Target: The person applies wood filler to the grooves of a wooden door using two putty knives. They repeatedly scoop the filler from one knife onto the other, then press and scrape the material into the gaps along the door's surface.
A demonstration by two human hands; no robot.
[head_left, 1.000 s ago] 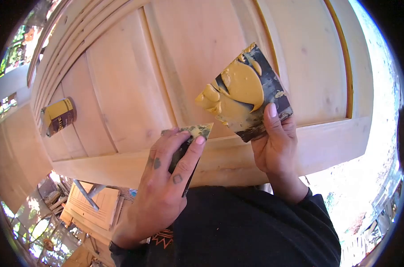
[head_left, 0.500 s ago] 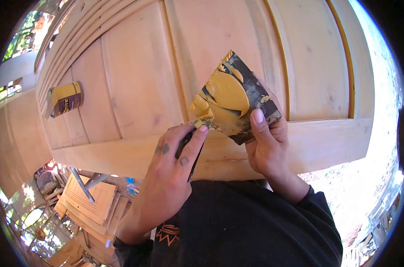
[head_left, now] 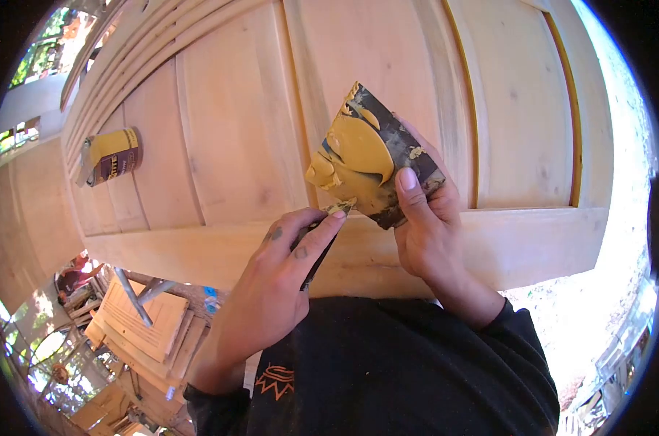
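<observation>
My right hand (head_left: 427, 221) grips a dark square board (head_left: 424, 174), its thumb pressed on the face near the lower corner. Spread over the board is a thick layer of yellow-tan putty (head_left: 355, 149), heaped toward the left edge. My left hand (head_left: 282, 254) is closed around a putty knife (head_left: 318, 263) with a dark handle, its index finger laid along it. The putty-smeared tip of the knife touches the board's lower left edge. Both are held above a pale wooden door (head_left: 235, 131).
On the door's left side stands a yellow and brown can (head_left: 113, 156). Dark yellowish lines run along some panel grooves (head_left: 462, 94). Below left, wooden panels (head_left: 137, 320) are stacked near a metal leg (head_left: 133, 296). Bright ground (head_left: 555, 320) lies to the right.
The board has shifted slightly left. The knife has slid down along the board's edge, away from the heaped putty, and that putty now looks flatter.
</observation>
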